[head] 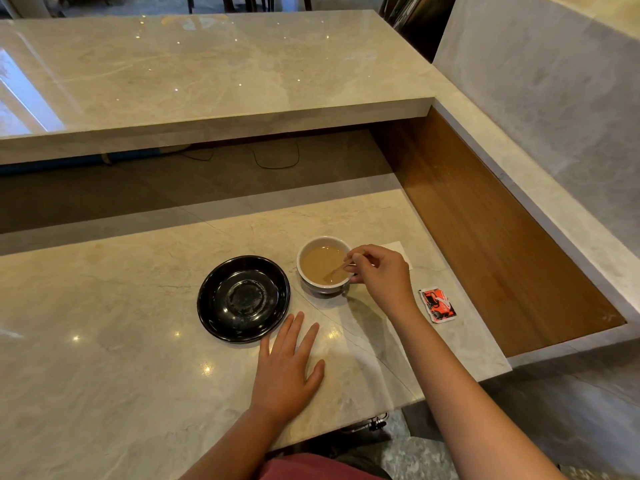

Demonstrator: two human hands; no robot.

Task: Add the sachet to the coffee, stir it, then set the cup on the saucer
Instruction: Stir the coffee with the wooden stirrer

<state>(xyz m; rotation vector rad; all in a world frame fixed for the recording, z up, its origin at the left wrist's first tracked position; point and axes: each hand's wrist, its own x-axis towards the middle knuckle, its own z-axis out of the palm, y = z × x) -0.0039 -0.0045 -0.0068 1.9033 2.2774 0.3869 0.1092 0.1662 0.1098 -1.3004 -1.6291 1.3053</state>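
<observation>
The right hand (375,271) reaches out over the counter (104,341) with the forearm stretched forward and the wrist bent down, thumb and forefinger pinched on a thin wooden stirrer (337,270). The stirrer slants down and away to the left of the fingers, its lower end sunk in the pale brown coffee (320,263). The white cup (323,265) stands on the counter just to the left of this hand, with the knuckles close over its right rim. Behind the hand, partly hidden by it, lies a white napkin (398,249).

To the right of the right hand, and a little nearer the person, the red and black sachet (437,305) lies flat on the counter, apart from the cup and near the counter's right edge, where a wooden panel (485,244) rises.

The left hand (289,370) rests palm down, fingers spread flat and holding nothing. Just beyond its fingertips sits the black saucer (242,297), bare, with its right rim close beside the cup but not touching it as far as can be seen.

Left of the left hand the counter runs wide and open. Beyond both hands a raised shelf (207,81) of the same stone overhangs the back of the counter.
</observation>
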